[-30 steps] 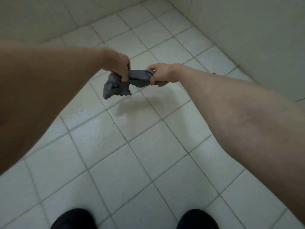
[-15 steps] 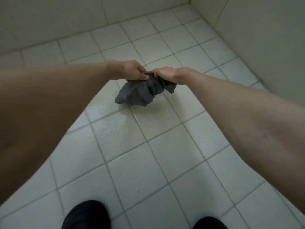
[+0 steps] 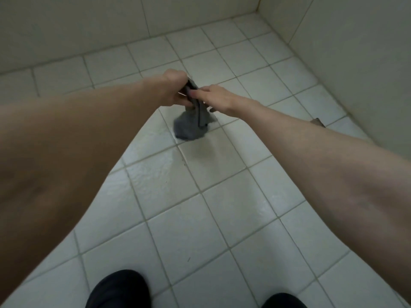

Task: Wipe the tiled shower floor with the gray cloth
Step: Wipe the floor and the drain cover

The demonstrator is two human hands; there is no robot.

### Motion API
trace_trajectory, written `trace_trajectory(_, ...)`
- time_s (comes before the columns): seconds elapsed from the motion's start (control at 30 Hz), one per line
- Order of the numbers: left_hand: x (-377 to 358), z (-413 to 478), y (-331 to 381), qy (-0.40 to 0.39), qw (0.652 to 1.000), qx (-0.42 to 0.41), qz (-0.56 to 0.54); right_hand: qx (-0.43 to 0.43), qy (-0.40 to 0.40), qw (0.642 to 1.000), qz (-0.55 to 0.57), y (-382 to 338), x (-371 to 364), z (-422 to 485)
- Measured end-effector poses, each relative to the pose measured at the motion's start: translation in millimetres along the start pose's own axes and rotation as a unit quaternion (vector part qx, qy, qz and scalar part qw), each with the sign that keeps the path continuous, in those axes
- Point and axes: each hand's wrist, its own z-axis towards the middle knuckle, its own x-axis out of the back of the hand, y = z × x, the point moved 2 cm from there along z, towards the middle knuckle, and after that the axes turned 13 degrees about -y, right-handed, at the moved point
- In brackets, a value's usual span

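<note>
Gray cloth (image 3: 191, 127): spread wide between the hands half a second ago, now a narrow bundle, long axis near vertical, blurred end pointing down over wet tiled floor (image 3: 222, 218). Left hand (image 3: 175, 87) fist grips its top; right hand (image 3: 214, 96) pinches alongside.

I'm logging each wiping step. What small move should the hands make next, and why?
Probably lower the gray cloth onto the wet tiles below it: the left hand grips it, the right hand touches it, and it hangs bunched, seemingly off them.

Single head-worn wide-angle view, aimed forward and steeply down over the tiled shower floor (image 3: 182, 236). The shoe tips (image 3: 117, 290) mark its near edge, the wall corner (image 3: 259, 7) its far limit.
</note>
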Motion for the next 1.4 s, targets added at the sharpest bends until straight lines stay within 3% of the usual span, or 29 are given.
trace_trajectory(0.1,18,-4,-7,-0.014,0.988,-0.003,-0.153,0.031,0.027,0.999,-0.024,-6,-13,13)
trace_trajectory(0.23,41,-2,-21,-0.026,0.985,-0.044,-0.167,0.063,0.185,0.98,-0.038,-13,-18,28)
trace_trajectory(0.33,55,5,-30,0.092,0.991,-0.075,-0.062,0.086,0.219,0.951,-0.203,-25,-21,50)
trace_trajectory(0.4,61,10,-42,0.134,0.989,-0.027,0.055,0.072,0.157,0.945,-0.277,-24,-30,69)
trace_trajectory(0.43,63,12,-51,0.124,0.978,0.027,0.164,0.054,0.092,0.948,-0.3,-19,-39,77)
trace_trajectory(0.5,62,14,-73,0.07,0.907,0.126,0.396,0.03,-0.038,0.946,-0.321,-4,-64,87)
trace_trajectory(0.53,58,15,-82,0.045,0.877,0.118,0.464,0.028,-0.061,0.947,-0.314,3,-74,88)
trace_trajectory(0.63,42,25,-93,-0.034,0.839,0.01,0.543,0.022,-0.009,0.967,-0.255,5,-76,87)
trace_trajectory(0.73,27,29,-93,-0.041,0.808,0.007,0.587,0.021,-0.027,0.961,-0.275,5,-67,85)
trace_trajectory(0.9,-38,13,-106,-0.053,0.838,0.017,0.543,0.022,-0.125,0.91,-0.394,30,-56,63)
trace_trajectory(1.07,-108,11,-108,-0.099,0.888,0.015,0.448,-0.09,-0.208,0.866,-0.446,64,-44,38)
trace_trajectory(1.17,-109,13,-105,-0.079,0.911,0.017,0.404,-0.101,-0.19,0.887,-0.408,68,-40,33)
trace_trajectory(1.3,-57,12,-84,0.085,0.952,-0.012,0.293,-0.042,-0.074,0.951,-0.297,36,-27,48)
trace_trajectory(1.4,-2,-3,-70,0.223,0.937,-0.054,0.263,0.056,-0.011,0.974,-0.219,-24,-26,68)
